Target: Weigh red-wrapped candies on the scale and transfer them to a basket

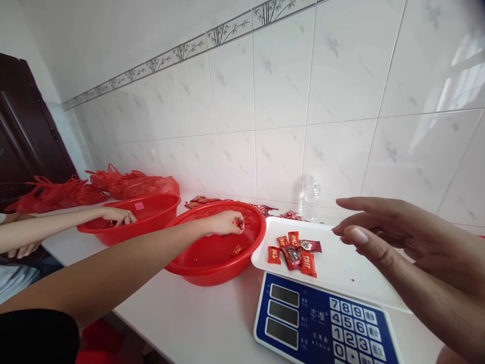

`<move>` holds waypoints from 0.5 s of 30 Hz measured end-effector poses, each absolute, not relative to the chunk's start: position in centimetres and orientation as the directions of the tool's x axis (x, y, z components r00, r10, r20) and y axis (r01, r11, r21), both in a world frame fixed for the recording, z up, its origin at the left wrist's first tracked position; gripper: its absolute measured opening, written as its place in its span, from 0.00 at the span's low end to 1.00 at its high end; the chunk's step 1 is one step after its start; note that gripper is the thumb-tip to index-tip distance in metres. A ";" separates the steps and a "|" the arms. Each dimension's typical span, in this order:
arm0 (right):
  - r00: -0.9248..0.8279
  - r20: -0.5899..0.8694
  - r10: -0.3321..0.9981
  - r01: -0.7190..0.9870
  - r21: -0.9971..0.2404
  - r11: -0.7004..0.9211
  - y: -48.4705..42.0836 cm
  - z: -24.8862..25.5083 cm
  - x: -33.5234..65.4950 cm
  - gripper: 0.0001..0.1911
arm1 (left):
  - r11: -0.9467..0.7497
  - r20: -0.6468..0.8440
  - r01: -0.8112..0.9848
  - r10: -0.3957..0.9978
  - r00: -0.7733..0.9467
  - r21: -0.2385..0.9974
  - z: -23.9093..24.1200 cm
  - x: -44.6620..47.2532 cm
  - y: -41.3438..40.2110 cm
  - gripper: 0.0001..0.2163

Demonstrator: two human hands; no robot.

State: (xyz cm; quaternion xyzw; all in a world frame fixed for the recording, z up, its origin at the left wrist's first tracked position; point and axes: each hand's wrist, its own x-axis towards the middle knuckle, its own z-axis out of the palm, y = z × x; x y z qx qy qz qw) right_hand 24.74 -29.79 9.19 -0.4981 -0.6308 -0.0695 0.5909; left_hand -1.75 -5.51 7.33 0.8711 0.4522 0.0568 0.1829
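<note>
My left hand (225, 223) is closed on red-wrapped candies (238, 222) inside the near red plastic basket (215, 275). Another small red packet (238, 249) lies on the basket's floor. On the right, my right hand (409, 247) hangs above the white tray (359, 263) of a digital scale, thumb and fingers apart, with nothing between them. Several red and dark-red wrapped candies (293, 253) lie in a small group on the tray's left side. The blue keypad panel (318, 323) of the scale faces me, its display windows dark.
A second red basket (131, 222) stands farther left, with another person's hand (117, 216) in it. Red plastic bags (132, 183) sit behind. A clear plastic bottle (312, 196) and more red packets (204, 201) are along the tiled wall (280, 167).
</note>
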 end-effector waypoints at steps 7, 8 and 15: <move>0.180 0.784 0.594 0.730 -0.512 0.454 -29.9 9.2 25.0 0.20 | -0.585 0.021 0.598 0.724 0.690 0.548 9.4 4.0 -8.3 0.13; 0.174 0.782 0.599 0.731 -0.510 0.453 -30.0 9.2 25.0 0.20 | -0.596 0.011 0.615 0.723 0.691 0.516 9.4 4.8 -8.7 0.13; 0.137 0.800 0.585 0.740 -0.475 0.476 -30.2 9.7 25.3 0.19 | -0.643 0.037 0.621 0.707 0.706 0.449 8.9 7.2 -9.6 0.12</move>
